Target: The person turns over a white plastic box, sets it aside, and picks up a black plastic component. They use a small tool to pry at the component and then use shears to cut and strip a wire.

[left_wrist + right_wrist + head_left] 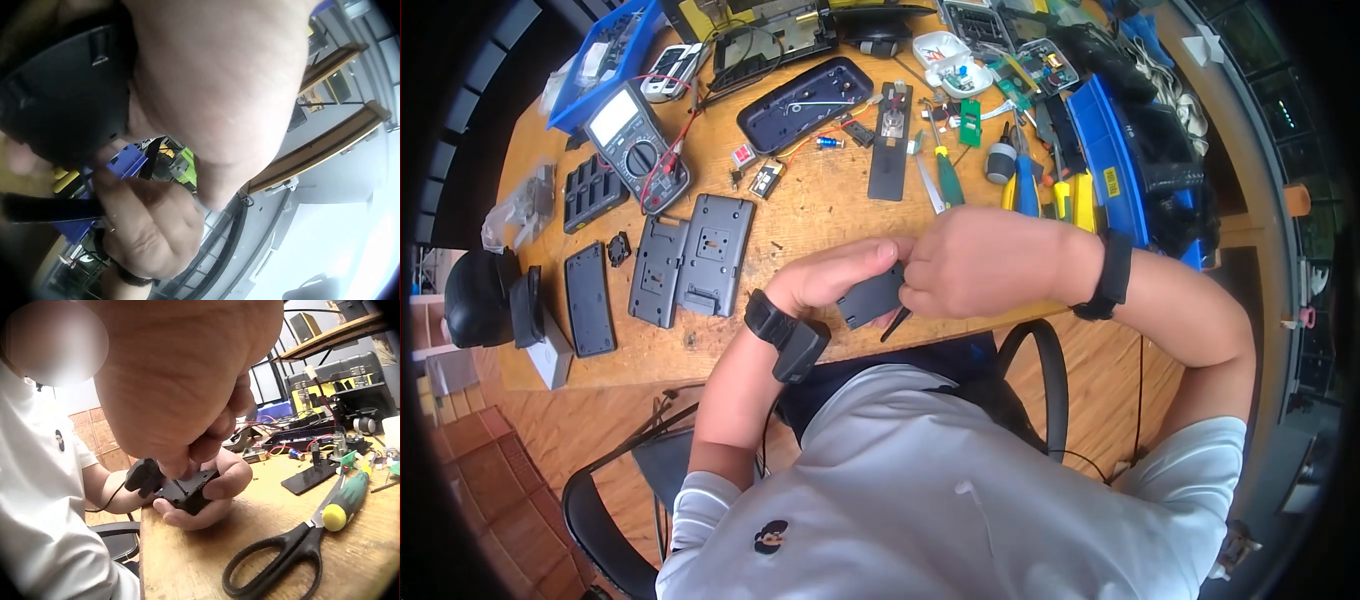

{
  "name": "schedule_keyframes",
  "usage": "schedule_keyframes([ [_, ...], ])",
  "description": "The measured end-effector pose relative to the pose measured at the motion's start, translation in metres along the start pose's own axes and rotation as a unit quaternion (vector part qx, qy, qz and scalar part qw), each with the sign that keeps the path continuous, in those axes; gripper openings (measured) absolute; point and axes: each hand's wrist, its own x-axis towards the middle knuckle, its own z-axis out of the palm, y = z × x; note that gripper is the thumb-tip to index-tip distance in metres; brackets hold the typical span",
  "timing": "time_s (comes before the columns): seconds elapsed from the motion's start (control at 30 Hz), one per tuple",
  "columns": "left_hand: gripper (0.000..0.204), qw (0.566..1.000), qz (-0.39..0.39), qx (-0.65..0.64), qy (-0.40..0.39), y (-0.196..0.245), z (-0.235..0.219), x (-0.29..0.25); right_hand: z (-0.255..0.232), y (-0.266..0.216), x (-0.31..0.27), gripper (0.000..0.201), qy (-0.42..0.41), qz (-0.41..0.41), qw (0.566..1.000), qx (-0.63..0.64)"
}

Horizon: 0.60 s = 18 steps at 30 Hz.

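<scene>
My left hand holds a small black plastic case above the front edge of the table, its fingers round the case's sides in the right wrist view. My right hand is over the case and pinches a slim black tool. In the left wrist view this tool sticks out from the fingers of the right hand. A thin dark tip meets the case's face in the right wrist view. The right hand hides part of the case; what kind of tool it is, I cannot tell.
Black-handled scissors and a green screwdriver lie right of the hands. Left are a black two-part housing, a flat cover and a multimeter. Behind sit a dark tray and a black plate; blue bin right.
</scene>
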Motion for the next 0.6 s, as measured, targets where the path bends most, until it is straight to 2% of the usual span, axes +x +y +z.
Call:
schedule_keyframes([
  [0.07,0.085,1.0,-0.018,0.003,-0.003,-0.005,-0.005,-0.003,-0.005,-0.002,0.002,0.007,-0.003,-0.021,1.0,-0.013],
  [0.1,0.091,0.999,-0.033,0.007,-0.005,-0.007,-0.007,-0.003,-0.008,-0.001,0.003,0.006,-0.003,0.001,1.0,0.013],
  [0.17,0.089,1.0,-0.018,-0.008,0.0,-0.006,-0.01,-0.003,-0.016,0.002,0.004,0.007,-0.004,0.019,0.999,0.037],
  [0.23,0.086,1.0,0.001,-0.023,0.01,-0.003,-0.011,-0.003,-0.023,0.007,0.002,0.006,0.036,0.087,0.992,0.087],
  [0.27,0.075,0.998,0.017,-0.052,0.037,0.001,-0.008,-0.001,-0.025,0.007,0.0,0.006,0.034,0.084,0.992,0.087],
  [0.3,0.064,0.994,0.033,-0.081,0.062,0.004,-0.007,0.0,-0.026,0.006,-0.003,0.011,0.066,0.131,0.987,0.07],
  [0.33,0.064,0.994,0.036,-0.081,0.064,0.002,-0.008,0.002,-0.028,0.006,-0.006,0.017,0.098,0.178,0.978,0.053],
  [0.37,0.055,0.988,0.067,-0.107,0.086,-0.001,-0.011,0.004,-0.024,0.005,-0.011,0.017,0.096,0.176,0.978,0.052],
  [0.43,0.048,0.98,0.1,-0.133,0.109,-0.002,-0.013,0.005,-0.006,0.002,-0.021,0.022,0.262,0.283,0.914,0.124],
  [0.47,0.044,0.977,0.125,-0.129,0.11,-0.001,-0.013,0.005,0.005,-0.002,-0.024,0.022,0.261,0.28,0.916,0.124],
  [0.5,0.041,0.974,0.15,-0.125,0.112,0.0,-0.013,0.004,0.016,-0.01,-0.027,0.021,0.312,0.374,0.847,0.214],
  [0.53,0.041,0.974,0.151,-0.125,0.115,0.001,-0.012,0.004,0.025,-0.018,-0.028,0.021,0.356,0.46,0.756,0.3],
  [0.57,0.045,0.973,0.152,-0.119,0.124,0.001,-0.011,0.004,0.029,-0.026,-0.023,0.021,0.392,0.484,0.686,0.377],
  [0.6,0.049,0.973,0.151,-0.112,0.132,0.001,-0.01,0.005,0.036,-0.031,-0.021,0.021,0.391,0.484,0.685,0.378],
])
